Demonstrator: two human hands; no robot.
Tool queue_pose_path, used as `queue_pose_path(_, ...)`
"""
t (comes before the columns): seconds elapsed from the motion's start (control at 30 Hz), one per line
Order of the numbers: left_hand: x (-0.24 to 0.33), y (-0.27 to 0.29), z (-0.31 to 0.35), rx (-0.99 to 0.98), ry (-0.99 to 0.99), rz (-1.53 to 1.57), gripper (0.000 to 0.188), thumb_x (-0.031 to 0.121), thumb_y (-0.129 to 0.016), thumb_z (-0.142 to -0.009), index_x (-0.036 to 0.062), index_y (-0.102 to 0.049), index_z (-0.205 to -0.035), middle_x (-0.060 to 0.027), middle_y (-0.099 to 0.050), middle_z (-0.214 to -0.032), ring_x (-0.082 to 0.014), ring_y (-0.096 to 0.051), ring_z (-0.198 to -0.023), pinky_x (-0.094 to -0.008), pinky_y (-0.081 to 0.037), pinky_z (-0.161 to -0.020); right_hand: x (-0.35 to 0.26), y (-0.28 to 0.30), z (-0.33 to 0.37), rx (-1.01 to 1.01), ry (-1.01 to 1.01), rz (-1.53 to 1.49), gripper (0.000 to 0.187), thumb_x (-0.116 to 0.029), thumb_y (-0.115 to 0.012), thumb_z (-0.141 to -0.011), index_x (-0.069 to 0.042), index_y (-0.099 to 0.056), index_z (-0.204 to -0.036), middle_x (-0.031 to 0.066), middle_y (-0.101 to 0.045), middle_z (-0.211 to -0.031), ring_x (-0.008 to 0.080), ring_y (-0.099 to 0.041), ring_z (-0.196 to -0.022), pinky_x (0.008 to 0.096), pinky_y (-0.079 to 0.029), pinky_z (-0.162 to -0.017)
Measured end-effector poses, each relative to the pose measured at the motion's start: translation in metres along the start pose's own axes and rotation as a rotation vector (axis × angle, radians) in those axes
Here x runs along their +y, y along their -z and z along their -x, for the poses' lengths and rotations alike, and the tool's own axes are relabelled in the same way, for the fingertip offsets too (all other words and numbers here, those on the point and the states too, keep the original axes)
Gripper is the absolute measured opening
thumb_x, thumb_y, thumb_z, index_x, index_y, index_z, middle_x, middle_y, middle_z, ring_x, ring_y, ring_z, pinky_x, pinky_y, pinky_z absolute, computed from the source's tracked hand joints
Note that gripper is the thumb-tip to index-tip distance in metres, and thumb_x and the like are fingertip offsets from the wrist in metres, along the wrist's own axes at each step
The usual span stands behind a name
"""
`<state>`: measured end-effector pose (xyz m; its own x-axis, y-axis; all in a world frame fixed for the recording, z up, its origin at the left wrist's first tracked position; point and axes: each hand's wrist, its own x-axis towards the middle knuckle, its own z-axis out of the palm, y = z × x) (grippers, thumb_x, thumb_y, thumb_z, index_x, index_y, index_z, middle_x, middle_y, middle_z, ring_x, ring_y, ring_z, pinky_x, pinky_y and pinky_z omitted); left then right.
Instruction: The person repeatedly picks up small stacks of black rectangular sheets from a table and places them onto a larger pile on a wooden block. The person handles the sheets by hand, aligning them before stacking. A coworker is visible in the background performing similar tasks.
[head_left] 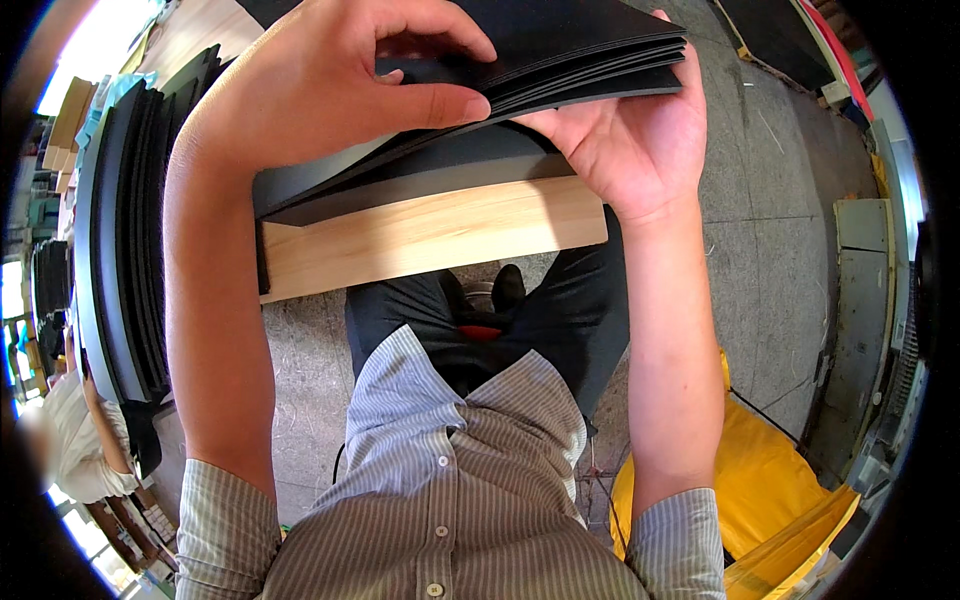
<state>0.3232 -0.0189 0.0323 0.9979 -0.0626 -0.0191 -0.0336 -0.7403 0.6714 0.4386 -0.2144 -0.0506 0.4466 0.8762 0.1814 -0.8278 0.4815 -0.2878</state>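
A stack of thin black sheets [590, 70] is lifted at its right end, the layers fanned slightly apart along the near edge. My right hand [640, 150] grips that end, palm up, thumb under the sheets and fingers round the right edge. My left hand [330, 85] bends over the stack from the left. Its thumb presses on the near edge of the sheets, the other fingers curled above them. More dark sheets [430, 175] lie underneath, on a pale wooden board [440, 235] in front of my lap.
Tall stacks of black sheets [125, 240] stand at the left. Another person [85, 440] is at the lower left. A yellow cloth or bag [770, 470] lies by my right arm. A grey metal cabinet [860, 300] stands at the right, on the grey floor [765, 200].
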Motion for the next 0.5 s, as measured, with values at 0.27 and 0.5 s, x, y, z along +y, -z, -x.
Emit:
queue_pose_path(0.27, 0.000, 0.002, 0.000, 0.004, -0.038, -0.047, 0.034, 0.014, -0.079, -0.085, 0.0068, -0.070, -0.117, 0.0024, -0.067, -0.099, -0.0021, -0.059, -0.086, -0.0203, -0.051, -0.075, 0.002, -0.002, -0.001, -0.022, 0.005, 0.044, 0.073, -0.055, -0.037, -0.096, -0.003, -0.041, -0.147, 0.0245, -0.045, -0.148, 0.0449, -0.045, -0.135, 0.0658, -0.034, -0.109)
queue_pose_path(0.5, -0.008, 0.004, 0.000, 0.005, -0.124, -0.112, 0.034, 0.015, -0.079, -0.085, 0.0084, -0.070, -0.118, 0.0040, -0.065, -0.092, -0.0006, -0.054, -0.076, -0.0180, -0.047, -0.067, 0.003, -0.018, 0.000, 0.125, 0.018, 0.074, 0.074, -0.056, -0.037, -0.096, -0.002, -0.041, -0.146, 0.0251, -0.045, -0.147, 0.0452, -0.045, -0.134, 0.0656, -0.035, -0.109)
